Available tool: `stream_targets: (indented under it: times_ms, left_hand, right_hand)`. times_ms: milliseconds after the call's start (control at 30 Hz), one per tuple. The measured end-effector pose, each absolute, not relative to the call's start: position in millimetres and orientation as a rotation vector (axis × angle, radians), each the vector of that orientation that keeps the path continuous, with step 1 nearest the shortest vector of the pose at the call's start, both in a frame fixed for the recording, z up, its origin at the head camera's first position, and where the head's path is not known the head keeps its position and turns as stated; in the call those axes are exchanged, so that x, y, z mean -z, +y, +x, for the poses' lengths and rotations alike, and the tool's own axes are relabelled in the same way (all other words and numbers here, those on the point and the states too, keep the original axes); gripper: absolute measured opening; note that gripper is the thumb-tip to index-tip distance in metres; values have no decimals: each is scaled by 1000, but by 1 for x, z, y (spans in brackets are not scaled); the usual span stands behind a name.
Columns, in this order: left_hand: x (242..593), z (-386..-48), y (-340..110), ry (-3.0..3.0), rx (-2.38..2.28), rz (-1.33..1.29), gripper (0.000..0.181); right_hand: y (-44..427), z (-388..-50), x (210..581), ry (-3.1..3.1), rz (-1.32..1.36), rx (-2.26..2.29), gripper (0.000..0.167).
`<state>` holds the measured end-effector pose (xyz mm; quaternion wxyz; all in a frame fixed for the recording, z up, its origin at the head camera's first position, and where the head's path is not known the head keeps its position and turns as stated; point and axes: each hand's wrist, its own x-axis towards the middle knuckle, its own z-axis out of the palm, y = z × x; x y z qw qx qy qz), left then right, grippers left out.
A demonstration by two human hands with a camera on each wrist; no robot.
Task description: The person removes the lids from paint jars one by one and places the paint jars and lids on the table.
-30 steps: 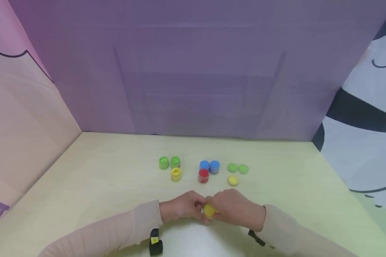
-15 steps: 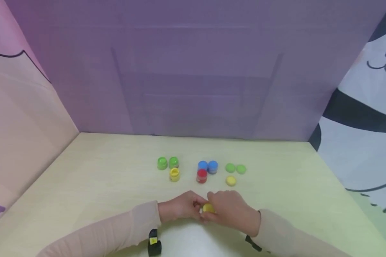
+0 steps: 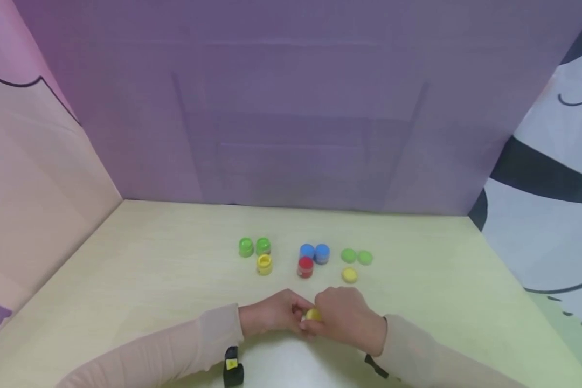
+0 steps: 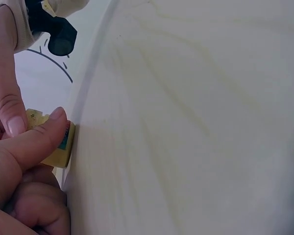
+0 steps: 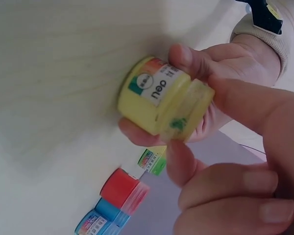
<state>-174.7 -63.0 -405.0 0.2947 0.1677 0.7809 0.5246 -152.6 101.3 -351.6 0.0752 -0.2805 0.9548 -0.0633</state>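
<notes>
From my end of the feed, I have the left hand point(image 3: 277, 312) gripping a yellow jar point(image 5: 149, 95), its thumb and fingers closed around the body. The right hand point(image 3: 346, 318) pinches the jar's lid point(image 5: 191, 108) between thumb and finger, its other fingers curled in. That jar is between the 2 hands, at the near side of the pale table point(image 3: 174, 258); I can't tell whether its base touches the surface. Its lid is on, yellowish and translucent, with a green smudge point(image 5: 178, 124) on its side. The body looks solid yellow around a label point(image 5: 154, 81) reading "deli".

Farther back, I see 6 more jars. At left, a green jar point(image 3: 246, 248) and a 2nd green jar point(image 3: 263, 247) sit side by side, with a yellow pot point(image 3: 264, 264) just in front of the 2nd. These 3 show ring-like rims with no caps on; the pot looks yellow inside, but I can't make out how full any of them is. In the middle, a blue jar point(image 3: 307, 251), a 2nd blue jar point(image 3: 322, 254) and a red jar point(image 3: 305, 267) cluster together. To the right lie a green cap point(image 3: 348, 255), a 2nd green cap point(image 3: 365, 257) and a yellow cap point(image 3: 350, 275), the yellow cap nearest me.
</notes>
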Motion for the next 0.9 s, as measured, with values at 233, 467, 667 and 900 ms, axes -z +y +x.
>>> stream_targets:
  times_ms: [233, 467, 667, 900]
  left_hand:
    - [403, -175, -64, 2082, -1376, 431, 27]
    - [403, -176, -64, 2077, -1374, 424, 29]
    - [405, -176, -65, 2080, -1374, 414, 33]
    - [405, -176, -64, 2073, -1377, 428, 28]
  right_hand:
    - [97, -153, 347, 2829, -835, 152, 45]
    - [98, -153, 346, 2812, -811, 128, 38]
    - [99, -153, 345, 2804, -856, 71, 35]
    - [106, -157, 344, 2753, -1111, 34, 22]
